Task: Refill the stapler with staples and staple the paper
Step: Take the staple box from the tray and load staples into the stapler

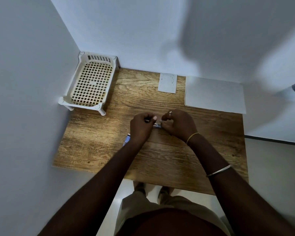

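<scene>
A small metallic stapler (156, 125) sits between my two hands over the middle of the wooden table (95, 147), mostly hidden by my fingers. My left hand (140, 127) grips its left part with curled fingers. My right hand (177, 124) pinches at its right end, thumb and forefinger together; whether staples are in that pinch is too small to tell. A white sheet of paper (215, 94) lies flat at the table's back right. A blue-and-white staple box (127, 140) peeks out from under my left wrist.
A white plastic lattice rack (90, 84) stands on short legs at the back left corner against the walls. A small white card (167, 83) lies at the back edge, left of the paper. Walls close in on the left and back.
</scene>
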`<action>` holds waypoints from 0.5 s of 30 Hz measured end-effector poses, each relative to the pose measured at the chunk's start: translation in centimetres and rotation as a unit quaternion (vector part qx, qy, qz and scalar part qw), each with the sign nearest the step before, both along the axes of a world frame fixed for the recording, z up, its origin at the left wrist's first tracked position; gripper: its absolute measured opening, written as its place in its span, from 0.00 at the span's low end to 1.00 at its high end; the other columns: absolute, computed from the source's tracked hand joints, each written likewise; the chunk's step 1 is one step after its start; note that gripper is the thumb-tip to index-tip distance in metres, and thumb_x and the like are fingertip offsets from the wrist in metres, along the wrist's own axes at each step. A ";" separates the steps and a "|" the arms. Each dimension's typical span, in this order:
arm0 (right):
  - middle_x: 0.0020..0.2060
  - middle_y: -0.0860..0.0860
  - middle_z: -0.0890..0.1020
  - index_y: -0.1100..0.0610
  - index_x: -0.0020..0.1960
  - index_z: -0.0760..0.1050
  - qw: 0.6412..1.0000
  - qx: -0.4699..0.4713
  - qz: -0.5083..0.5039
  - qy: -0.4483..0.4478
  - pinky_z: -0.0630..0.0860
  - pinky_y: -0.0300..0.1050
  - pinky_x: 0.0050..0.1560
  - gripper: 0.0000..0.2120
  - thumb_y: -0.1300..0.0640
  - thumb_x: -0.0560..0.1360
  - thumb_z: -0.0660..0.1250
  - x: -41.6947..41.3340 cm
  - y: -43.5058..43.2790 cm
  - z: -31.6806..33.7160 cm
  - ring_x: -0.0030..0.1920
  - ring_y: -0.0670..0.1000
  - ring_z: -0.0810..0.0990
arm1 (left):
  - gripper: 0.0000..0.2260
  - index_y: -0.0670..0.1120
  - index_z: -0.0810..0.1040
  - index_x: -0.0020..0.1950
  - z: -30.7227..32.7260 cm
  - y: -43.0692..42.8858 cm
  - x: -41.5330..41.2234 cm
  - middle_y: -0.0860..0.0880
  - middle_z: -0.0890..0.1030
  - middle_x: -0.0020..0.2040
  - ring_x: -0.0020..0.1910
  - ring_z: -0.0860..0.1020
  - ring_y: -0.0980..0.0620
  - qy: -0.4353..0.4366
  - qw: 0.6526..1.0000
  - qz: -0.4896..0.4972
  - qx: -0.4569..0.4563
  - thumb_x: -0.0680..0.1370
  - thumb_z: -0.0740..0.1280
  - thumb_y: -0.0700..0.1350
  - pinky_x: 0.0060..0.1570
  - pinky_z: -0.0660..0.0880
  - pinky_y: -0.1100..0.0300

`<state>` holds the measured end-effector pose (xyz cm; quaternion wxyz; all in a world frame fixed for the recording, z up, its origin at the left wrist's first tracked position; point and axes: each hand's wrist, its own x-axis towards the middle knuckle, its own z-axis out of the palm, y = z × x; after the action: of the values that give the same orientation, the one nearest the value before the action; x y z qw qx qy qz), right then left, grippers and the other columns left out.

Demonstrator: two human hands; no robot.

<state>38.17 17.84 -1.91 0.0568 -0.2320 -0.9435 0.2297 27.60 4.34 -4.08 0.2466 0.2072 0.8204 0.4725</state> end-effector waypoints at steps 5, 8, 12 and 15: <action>0.41 0.50 0.85 0.52 0.48 0.86 0.998 0.033 0.018 -0.047 0.77 0.48 0.43 0.10 0.47 0.71 0.72 -0.1 -0.4 -1.1 0.44 0.54 0.82 | 0.16 0.48 0.85 0.60 -1.6 -1.5 -0.7 0.49 0.81 0.55 0.52 0.79 0.52 0.139 0.982 -0.097 -0.089 0.73 0.76 0.41 0.49 0.72 0.63; 0.41 0.50 0.84 0.51 0.48 0.85 0.994 0.057 0.039 -0.079 0.77 0.51 0.44 0.11 0.46 0.73 0.69 -0.3 -0.8 -1.6 0.45 0.56 0.82 | 0.22 0.47 0.83 0.64 -2.3 -1.9 -0.7 0.47 0.80 0.57 0.58 0.77 0.48 0.168 0.969 -0.146 -0.111 0.70 0.77 0.40 0.55 0.73 0.57; 0.42 0.49 0.84 0.50 0.50 0.85 0.993 0.072 0.040 -0.083 0.76 0.49 0.45 0.12 0.44 0.75 0.68 -0.6 -0.8 -2.0 0.46 0.55 0.82 | 0.22 0.47 0.82 0.65 -2.7 -1.8 -0.6 0.46 0.80 0.58 0.58 0.77 0.46 0.196 0.960 -0.167 -0.111 0.70 0.78 0.41 0.56 0.75 0.51; 0.42 0.49 0.84 0.50 0.50 0.85 0.993 0.077 0.047 -0.082 0.74 0.48 0.44 0.12 0.45 0.75 0.68 -0.9 -0.8 -2.2 0.46 0.55 0.81 | 0.21 0.46 0.83 0.64 -2.8 -1.6 -0.8 0.46 0.81 0.57 0.57 0.77 0.46 0.208 0.958 -0.169 -0.106 0.71 0.78 0.42 0.54 0.76 0.51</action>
<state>37.32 17.07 -4.07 -0.0139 -0.2009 -0.9696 0.1392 26.83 2.73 -6.86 0.1670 0.4090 0.8521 0.2807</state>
